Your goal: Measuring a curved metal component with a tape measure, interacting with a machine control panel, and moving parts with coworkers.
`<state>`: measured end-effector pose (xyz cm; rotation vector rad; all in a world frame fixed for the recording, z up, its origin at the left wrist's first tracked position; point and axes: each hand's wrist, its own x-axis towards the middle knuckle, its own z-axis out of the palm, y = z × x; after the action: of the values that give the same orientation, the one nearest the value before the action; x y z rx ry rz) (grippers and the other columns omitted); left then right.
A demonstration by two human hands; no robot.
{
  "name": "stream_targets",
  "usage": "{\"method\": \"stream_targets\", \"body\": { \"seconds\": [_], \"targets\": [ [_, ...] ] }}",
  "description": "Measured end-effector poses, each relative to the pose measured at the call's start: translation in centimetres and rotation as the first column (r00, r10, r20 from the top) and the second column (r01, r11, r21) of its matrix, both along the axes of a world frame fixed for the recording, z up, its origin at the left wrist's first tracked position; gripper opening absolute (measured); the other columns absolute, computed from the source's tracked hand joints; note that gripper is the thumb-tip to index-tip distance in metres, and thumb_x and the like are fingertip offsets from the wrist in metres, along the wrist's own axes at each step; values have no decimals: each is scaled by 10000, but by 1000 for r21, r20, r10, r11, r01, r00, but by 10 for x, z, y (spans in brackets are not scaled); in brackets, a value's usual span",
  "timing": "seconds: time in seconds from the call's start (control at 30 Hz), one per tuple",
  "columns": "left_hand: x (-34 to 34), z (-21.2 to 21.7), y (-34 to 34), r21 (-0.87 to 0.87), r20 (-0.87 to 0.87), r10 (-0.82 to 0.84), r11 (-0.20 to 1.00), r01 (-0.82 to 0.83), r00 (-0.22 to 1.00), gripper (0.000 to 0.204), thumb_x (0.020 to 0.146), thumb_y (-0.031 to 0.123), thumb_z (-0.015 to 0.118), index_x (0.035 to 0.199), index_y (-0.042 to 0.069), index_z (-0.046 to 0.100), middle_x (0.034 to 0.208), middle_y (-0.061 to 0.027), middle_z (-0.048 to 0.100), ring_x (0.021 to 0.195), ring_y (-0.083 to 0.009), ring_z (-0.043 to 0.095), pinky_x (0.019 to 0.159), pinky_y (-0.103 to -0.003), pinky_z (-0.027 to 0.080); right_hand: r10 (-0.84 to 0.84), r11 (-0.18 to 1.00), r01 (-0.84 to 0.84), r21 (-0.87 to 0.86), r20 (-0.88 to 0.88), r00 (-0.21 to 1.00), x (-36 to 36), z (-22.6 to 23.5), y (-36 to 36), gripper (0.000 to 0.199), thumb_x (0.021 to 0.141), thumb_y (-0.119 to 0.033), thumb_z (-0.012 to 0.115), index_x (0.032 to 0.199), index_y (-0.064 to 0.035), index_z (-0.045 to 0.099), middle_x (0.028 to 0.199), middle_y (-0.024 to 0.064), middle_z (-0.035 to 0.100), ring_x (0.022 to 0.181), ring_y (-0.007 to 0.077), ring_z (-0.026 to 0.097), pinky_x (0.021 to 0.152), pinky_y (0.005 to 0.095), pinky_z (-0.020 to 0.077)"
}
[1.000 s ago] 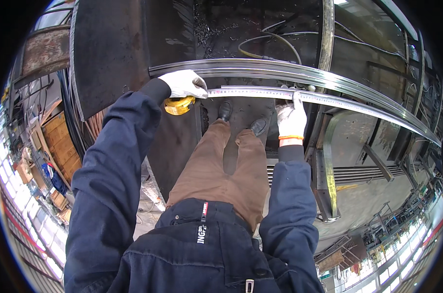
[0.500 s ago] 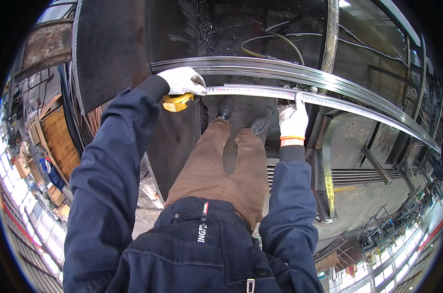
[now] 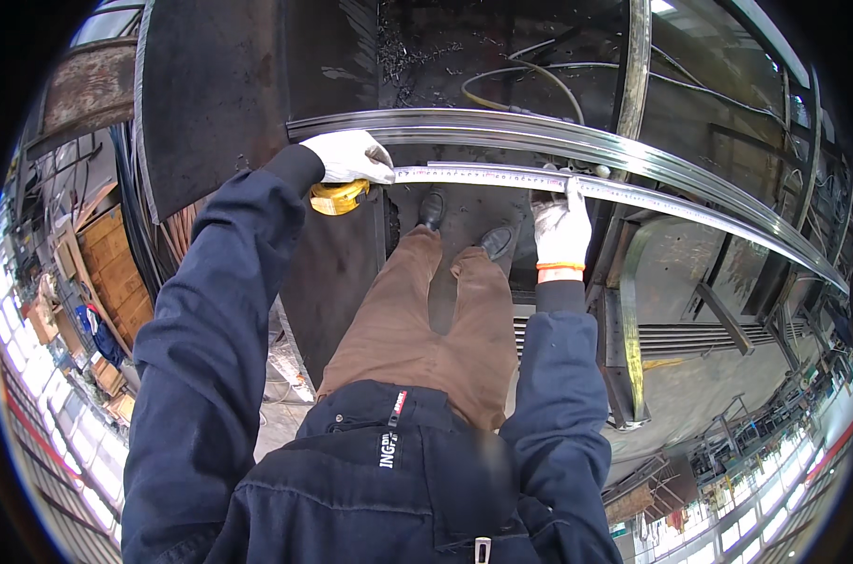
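Observation:
My left hand [image 3: 351, 158], in a white glove, is closed at the near end of a yellow tape measure [image 3: 339, 198], whose case hangs just below the fingers. From there the pulled-out blade [image 3: 409, 176] runs to the right along a thin metal strip [image 3: 454, 168]. The strip's left end stops a little right of my left hand. My right hand [image 3: 563, 230], also gloved, pinches the blade and strip together, thumb in front; its other fingers are partly hidden beneath. Behind both hands lies a bundle of long shiny metal profiles [image 3: 464, 122].
A dark steel plate [image 3: 215, 94] stands at the left. Upright on the far side is a steel beam [image 3: 636, 75], and a hose [image 3: 473, 94] curls near metal shavings [image 3: 403, 70]. Steel frame legs [image 3: 630, 329] stand to the right. My shoes are on the floor below the bundle.
Both hands keep their hold on the tape measure and strip. The whole scene sits very slightly farther left in the picture; otherwise little differs.

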<state>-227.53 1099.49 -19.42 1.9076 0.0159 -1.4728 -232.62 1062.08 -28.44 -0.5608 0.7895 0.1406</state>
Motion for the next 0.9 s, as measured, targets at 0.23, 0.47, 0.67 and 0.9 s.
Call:
{"method": "stream_targets", "body": {
  "seconds": [0.23, 0.47, 0.67, 0.9],
  "targets": [
    [-1, -3, 0, -7, -48, 48, 999, -48, 998, 359, 921, 311, 740, 1125, 16, 757, 945, -76, 764, 846, -153, 682, 821, -316, 518, 9, 1000, -9, -10, -9, 1000, 1, 2, 1, 232, 1020, -137, 607, 1216, -17, 637, 1250, 177, 665, 1196, 333, 617, 1077, 534, 468],
    [-2, -9, 3, -34, -42, 78, 996, -80, 996, 331, 930, 308, 731, 1090, 19, 761, 863, -61, 749, 767, -132, 664, 762, -311, 516, 5, 1000, -5, -3, -13, 1000, 2, -3, 0, 268, 1019, -147, 619, 1252, -13, 610, 1261, 197, 650, 1200, 337, 611, 1076, 541, 458],
    [0, -7, 0, -6, -7, 45, 999, -45, 999, 342, 932, 305, 723, 1103, 10, 754, 858, -71, 743, 772, -143, 654, 768, -317, 513, 22, 1000, -22, -13, -8, 1000, 3, 0, 1, 295, 1021, -151, 622, 1274, -5, 582, 1249, 208, 646, 1191, 339, 614, 1069, 551, 456],
    [2, -7, 0, 16, 22, 26, 1000, -27, 999, 358, 929, 325, 722, 1109, 18, 756, 866, -75, 744, 789, -148, 648, 781, -326, 507, 24, 1000, -24, 8, 2, 1000, 5, -7, 1, 268, 1023, -148, 620, 1235, 12, 589, 1210, 208, 660, 1147, 336, 634, 1051, 535, 483]
  ]
}}
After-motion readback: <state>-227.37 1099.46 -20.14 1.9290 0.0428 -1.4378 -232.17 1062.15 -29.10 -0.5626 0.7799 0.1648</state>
